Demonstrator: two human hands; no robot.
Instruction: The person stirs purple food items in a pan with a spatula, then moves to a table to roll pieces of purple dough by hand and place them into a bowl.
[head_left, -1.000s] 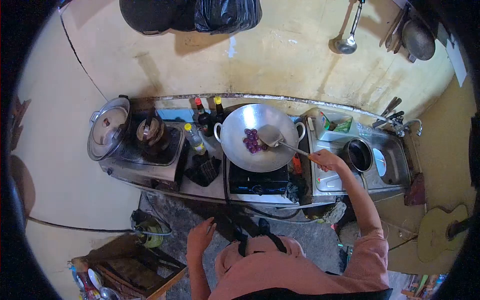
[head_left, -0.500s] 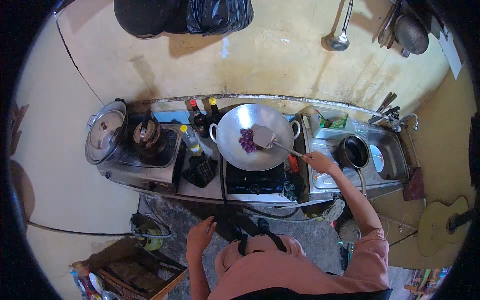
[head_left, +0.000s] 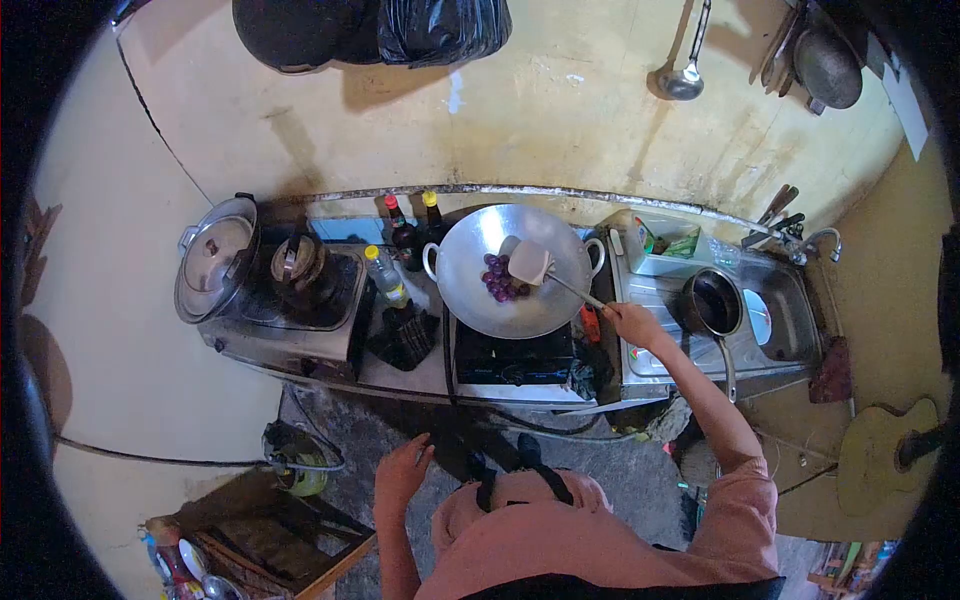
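Note:
My right hand is wrapped round the handle of a spatula. Its broad flat head is inside a silver wok, beside several purple shallots clustered near the middle. The wok rests on a black stove and has a loop handle on each side. My left hand hangs low in front of the counter, empty, its fingers loosely extended and touching nothing.
Left of the wok stand sauce bottles, a yellow-capped bottle and another stove with a lidded pot beside it. To the right are a saucepan, a white container and a sink. A ladle hangs on the wall.
The spatula head has shifted slightly up and right in the wok, with its face turned differently. My left hand stays about where it was.

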